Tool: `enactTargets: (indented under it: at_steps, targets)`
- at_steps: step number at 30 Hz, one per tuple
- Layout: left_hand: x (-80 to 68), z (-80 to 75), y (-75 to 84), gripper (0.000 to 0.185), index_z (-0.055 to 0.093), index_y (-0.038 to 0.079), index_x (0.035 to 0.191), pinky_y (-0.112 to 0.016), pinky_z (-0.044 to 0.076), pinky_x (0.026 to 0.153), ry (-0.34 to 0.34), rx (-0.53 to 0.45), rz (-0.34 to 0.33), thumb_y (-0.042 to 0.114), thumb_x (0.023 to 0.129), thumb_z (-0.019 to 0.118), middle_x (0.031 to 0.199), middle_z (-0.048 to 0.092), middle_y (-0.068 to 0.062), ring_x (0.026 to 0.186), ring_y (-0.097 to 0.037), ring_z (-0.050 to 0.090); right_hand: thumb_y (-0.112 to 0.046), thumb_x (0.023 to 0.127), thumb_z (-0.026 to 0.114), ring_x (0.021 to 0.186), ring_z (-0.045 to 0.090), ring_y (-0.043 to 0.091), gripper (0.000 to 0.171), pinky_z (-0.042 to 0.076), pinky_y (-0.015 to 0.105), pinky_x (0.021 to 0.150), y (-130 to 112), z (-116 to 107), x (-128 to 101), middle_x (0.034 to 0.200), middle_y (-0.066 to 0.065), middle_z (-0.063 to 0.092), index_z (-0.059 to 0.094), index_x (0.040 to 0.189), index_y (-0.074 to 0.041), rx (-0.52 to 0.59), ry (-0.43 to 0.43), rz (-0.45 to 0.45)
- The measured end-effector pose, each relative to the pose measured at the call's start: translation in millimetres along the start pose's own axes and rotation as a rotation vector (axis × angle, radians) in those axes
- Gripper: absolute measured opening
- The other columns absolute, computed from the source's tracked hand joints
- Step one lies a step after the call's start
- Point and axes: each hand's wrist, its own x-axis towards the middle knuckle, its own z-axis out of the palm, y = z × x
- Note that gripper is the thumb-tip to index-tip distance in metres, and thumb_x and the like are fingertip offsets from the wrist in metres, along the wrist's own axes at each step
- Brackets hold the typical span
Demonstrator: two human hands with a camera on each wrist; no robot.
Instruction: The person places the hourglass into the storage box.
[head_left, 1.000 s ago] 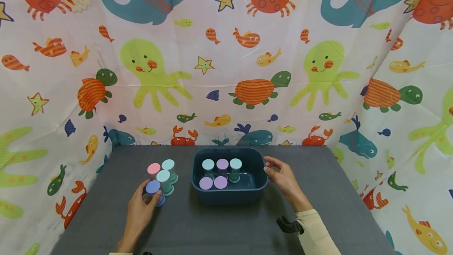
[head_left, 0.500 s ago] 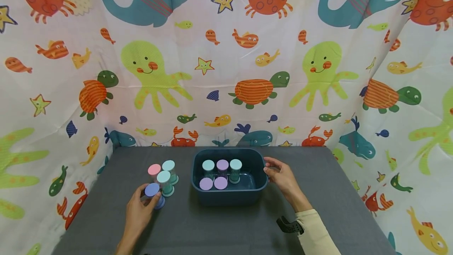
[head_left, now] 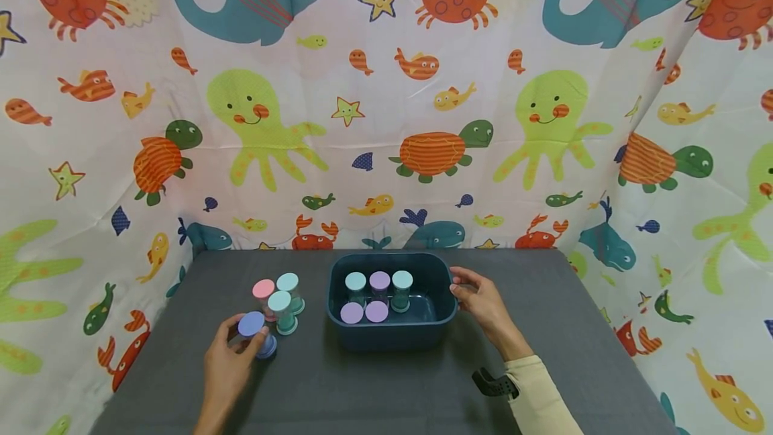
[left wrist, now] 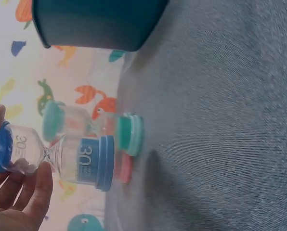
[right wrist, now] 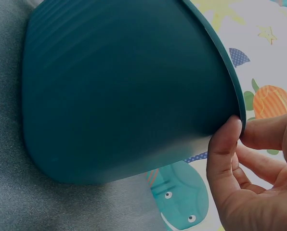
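Observation:
My left hand [head_left: 237, 346] grips a blue-capped sand timer [head_left: 253, 331] that leans left, just in front of three other timers: pink [head_left: 263, 288], teal [head_left: 287, 282] and teal [head_left: 280, 301]. The left wrist view shows the blue timer [left wrist: 61, 156], marked 30, held between thumb and fingers [left wrist: 23, 192], with a teal timer [left wrist: 95, 127] behind it. My right hand [head_left: 477, 294] pinches the right rim of a dark teal bin [head_left: 392, 335]; the right wrist view shows the thumb [right wrist: 225, 144] on the bin's [right wrist: 119, 96] edge. Several teal and purple timers stand inside the bin.
A dark grey tabletop [head_left: 374, 388] carries everything. A sea-animal printed curtain [head_left: 386, 119] closes off the back and both sides. A black strap [head_left: 495, 384] sits on my right wrist.
The blue timer has shifted a little left and toward me in my left hand and now leans more. My right hand and the bin have not moved.

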Motion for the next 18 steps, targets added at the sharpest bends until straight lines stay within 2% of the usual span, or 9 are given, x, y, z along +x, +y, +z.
enactTargets:
  at_steps: [6, 13, 18]
  targets:
    - [-5.6, -6.3, 15.3, 0.058, 0.053, 0.003, 0.13, -0.006, 0.048, 0.079, 0.021, -0.03, 0.034, 0.028, 0.084, 0.078, 0.125, 0.06, -0.013, 0.101, 0.007, 0.048, -0.012, 0.099, 0.057, 0.091, 0.055, 0.02, 0.04, 0.053, 0.032, 0.074, -0.6, 0.1, 1.5, 0.123, 0.015, 0.053, 0.054, 0.138, -0.01, -0.013, 0.011, 0.013]
    - [-11.4, -12.3, 39.4, 0.056, 0.055, 0.005, 0.129, -0.003, 0.047, 0.079, 0.024, -0.075, 0.106, 0.023, 0.083, 0.079, 0.124, 0.06, -0.009, 0.101, 0.006, 0.052, -0.012, 0.099, 0.057, 0.092, 0.054, 0.023, 0.039, 0.053, 0.032, 0.073, -0.2, 1.0, 2.0, 0.123, 0.013, 0.053, 0.055, 0.138, -0.013, -0.028, 0.017, 0.028]
    - [-13.2, -16.4, 59.6, 0.057, 0.055, 0.008, 0.13, -0.002, 0.046, 0.079, -0.014, -0.082, 0.118, 0.028, 0.083, 0.079, 0.126, 0.06, -0.009, 0.102, -0.001, 0.057, -0.012, 0.098, 0.058, 0.09, 0.054, 0.022, 0.039, 0.053, 0.033, 0.072, 0.1, 1.5, 2.3, 0.122, 0.013, 0.053, 0.055, 0.138, -0.012, -0.025, 0.021, 0.027]
